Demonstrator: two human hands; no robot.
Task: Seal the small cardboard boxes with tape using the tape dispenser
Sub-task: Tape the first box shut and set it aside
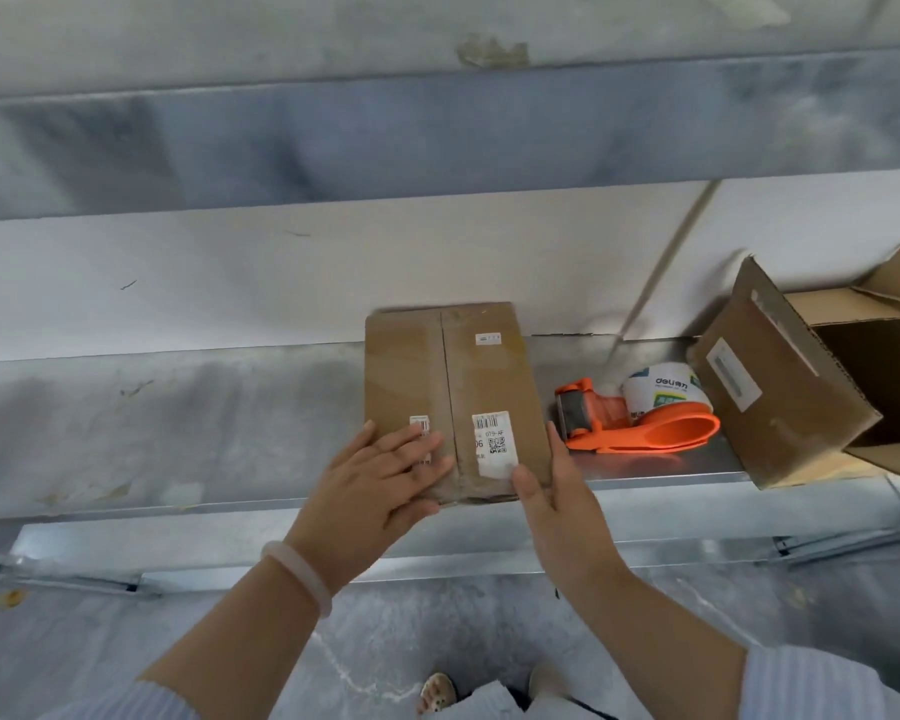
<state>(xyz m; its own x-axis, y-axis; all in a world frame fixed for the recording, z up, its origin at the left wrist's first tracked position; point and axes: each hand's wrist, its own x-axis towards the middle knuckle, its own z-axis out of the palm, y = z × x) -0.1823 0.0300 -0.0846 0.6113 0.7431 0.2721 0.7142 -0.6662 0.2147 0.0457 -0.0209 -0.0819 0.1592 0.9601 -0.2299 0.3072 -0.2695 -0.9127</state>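
Observation:
A small brown cardboard box (pixel 458 376) lies flat on the metal shelf (pixel 152 433), its flaps closed along a centre seam, with white barcode labels near its front end. My left hand (pixel 380 480) rests flat on the box's front left part, fingers straight. My right hand (pixel 557 491) lies against the box's front right edge, thumb on the top by the label, fingers straight along the side. The orange tape dispenser (pixel 640 423) with a white tape roll lies on the shelf just right of the box, untouched.
A larger open cardboard box (pixel 796 387) stands tilted at the shelf's right end, right behind the dispenser. A white wall panel (pixel 230 283) backs the shelf. Grey floor and my sandalled foot (pixel 437 693) show below the shelf's front edge.

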